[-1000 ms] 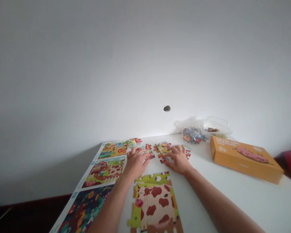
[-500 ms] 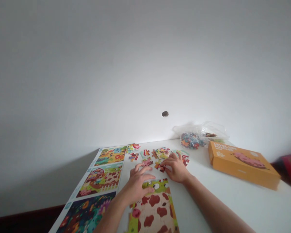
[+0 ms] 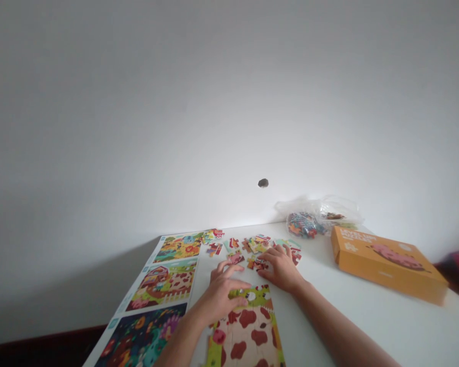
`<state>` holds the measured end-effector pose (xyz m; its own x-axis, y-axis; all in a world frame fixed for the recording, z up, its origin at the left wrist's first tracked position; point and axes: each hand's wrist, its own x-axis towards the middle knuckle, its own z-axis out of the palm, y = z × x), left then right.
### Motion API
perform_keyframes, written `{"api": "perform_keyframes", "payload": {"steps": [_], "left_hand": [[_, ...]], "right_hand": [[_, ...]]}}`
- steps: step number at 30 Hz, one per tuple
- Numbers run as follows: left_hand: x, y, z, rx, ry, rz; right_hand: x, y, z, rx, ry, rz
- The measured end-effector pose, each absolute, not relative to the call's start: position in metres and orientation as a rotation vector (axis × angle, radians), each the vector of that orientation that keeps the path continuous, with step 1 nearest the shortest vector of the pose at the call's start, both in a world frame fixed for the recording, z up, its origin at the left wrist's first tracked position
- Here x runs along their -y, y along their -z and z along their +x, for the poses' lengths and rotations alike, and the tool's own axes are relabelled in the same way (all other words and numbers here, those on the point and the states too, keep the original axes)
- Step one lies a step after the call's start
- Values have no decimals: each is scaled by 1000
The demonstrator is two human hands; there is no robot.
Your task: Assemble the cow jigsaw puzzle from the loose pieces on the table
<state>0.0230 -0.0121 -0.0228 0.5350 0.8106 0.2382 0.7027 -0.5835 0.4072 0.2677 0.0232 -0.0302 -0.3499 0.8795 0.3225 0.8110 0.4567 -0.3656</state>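
Observation:
A partly assembled jigsaw puzzle (image 3: 248, 339) with a brown-spotted cow lies on the white table in front of me. My left hand (image 3: 224, 294) rests over its upper left corner, fingers spread and holding nothing visible. Beyond the puzzle, my right hand (image 3: 285, 267) reaches into a group of loose puzzle pieces (image 3: 258, 244). Its thumb and index finger are apart on either side of a small reddish piece (image 3: 260, 265), which appears to lie on the table. Whether they touch it is hard to tell. A pink pig piece (image 3: 235, 258) lies just past my left fingertips.
Left of the puzzle lies a printed picture sheet (image 3: 194, 293) with several scenes, among them the farm with the cow. An orange puzzle box (image 3: 390, 262) stands at the right. Clear bags of pieces (image 3: 306, 224) sit against the white wall (image 3: 214, 127), which has a small hole (image 3: 263, 183).
The view has shifted slightly, so everything appears a little further right and lower. Both hands keep nearly the same places, the right fingers still among the loose pieces.

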Motion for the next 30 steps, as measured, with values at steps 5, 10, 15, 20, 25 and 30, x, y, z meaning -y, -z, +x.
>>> {"api": "perform_keyframes", "payload": {"steps": [5, 10, 15, 20, 25, 30], "left_hand": [[7, 30, 23, -1254, -740, 2580], [0, 37, 25, -1373, -1042, 2506], [-2, 40, 25, -1288, -1189, 2534], [0, 38, 27, -1219, -1268, 2557], [5, 31, 30, -1203, -1260, 2537], [7, 27, 29, -1172, -1235, 2502]], "right_hand": [[-22, 26, 270, 2189, -241, -1355], [-9, 14, 267, 2142, -186, -1102], [2, 9, 259, 2150, -171, -940], [2, 11, 257, 2138, -194, -942], [1, 11, 258, 2158, -185, -926], [1, 13, 259, 2205, -180, -908]]}}
